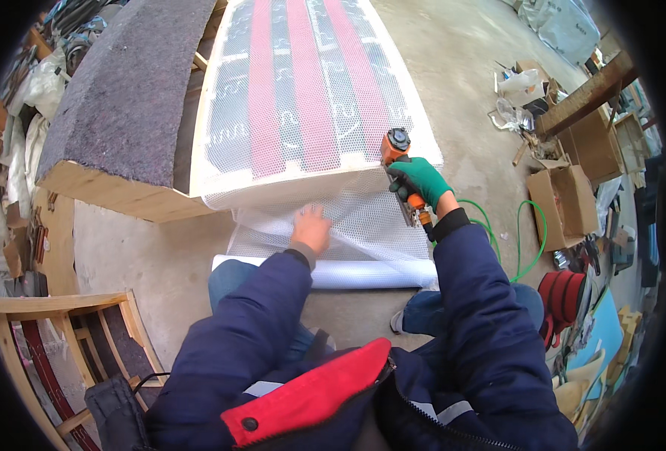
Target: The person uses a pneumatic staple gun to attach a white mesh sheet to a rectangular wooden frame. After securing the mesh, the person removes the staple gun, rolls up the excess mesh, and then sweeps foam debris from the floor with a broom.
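Observation:
A wooden frame with red webbing straps (314,90) stretches away from me, covered by white honeycomb-patterned sheeting (273,116). The sheeting hangs over the frame's near edge (303,184) and runs down to a white roll (370,274) on the floor. My bare left hand (312,228) lies against the hanging part, fingers apart and slightly bent. In its green glove, my right hand (421,180) is closed round the handle of an orange and black air stapler (397,143). The stapler is at the frame's near right corner; its nose is hidden.
A green air hose (537,240) loops on the floor at right, beside open cardboard boxes (566,203). A grey felt-covered frame (126,83) adjoins on the left. A bare wooden frame (70,323) stands near left. A wooden beam (588,90) slants at far right.

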### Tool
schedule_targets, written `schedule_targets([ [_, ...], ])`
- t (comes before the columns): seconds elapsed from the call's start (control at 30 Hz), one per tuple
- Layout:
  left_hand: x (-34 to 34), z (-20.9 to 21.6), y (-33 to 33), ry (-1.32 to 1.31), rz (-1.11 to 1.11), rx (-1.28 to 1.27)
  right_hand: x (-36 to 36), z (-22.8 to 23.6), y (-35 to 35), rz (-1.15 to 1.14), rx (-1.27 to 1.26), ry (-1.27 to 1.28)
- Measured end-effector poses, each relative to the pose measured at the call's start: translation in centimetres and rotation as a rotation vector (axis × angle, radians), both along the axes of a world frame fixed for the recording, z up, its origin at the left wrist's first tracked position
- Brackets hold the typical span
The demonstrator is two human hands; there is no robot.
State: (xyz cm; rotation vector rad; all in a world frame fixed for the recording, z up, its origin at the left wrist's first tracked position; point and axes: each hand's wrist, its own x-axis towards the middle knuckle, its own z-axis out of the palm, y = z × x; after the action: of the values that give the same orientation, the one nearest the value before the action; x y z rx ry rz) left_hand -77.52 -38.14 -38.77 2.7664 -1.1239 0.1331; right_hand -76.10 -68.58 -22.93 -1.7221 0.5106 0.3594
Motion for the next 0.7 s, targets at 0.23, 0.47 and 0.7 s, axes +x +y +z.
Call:
schedule_targets([
  [0.23,0.7,1.0,0.5,0.812,0.032,-0.203,-0.3,-0.2,0.0,0.002,0.033,0.015],
  [0.47,0.0,2.7,-0.4,0.908,0.068,0.008,-0.3,-0.3,0.5,-0.034,0.046,0.017],
  [0.7,-0.8,2.4,-1.7,0.788,-0.038,0.181,-0.6,0.6,0.1,-0.099,0.204,-0.077],
])
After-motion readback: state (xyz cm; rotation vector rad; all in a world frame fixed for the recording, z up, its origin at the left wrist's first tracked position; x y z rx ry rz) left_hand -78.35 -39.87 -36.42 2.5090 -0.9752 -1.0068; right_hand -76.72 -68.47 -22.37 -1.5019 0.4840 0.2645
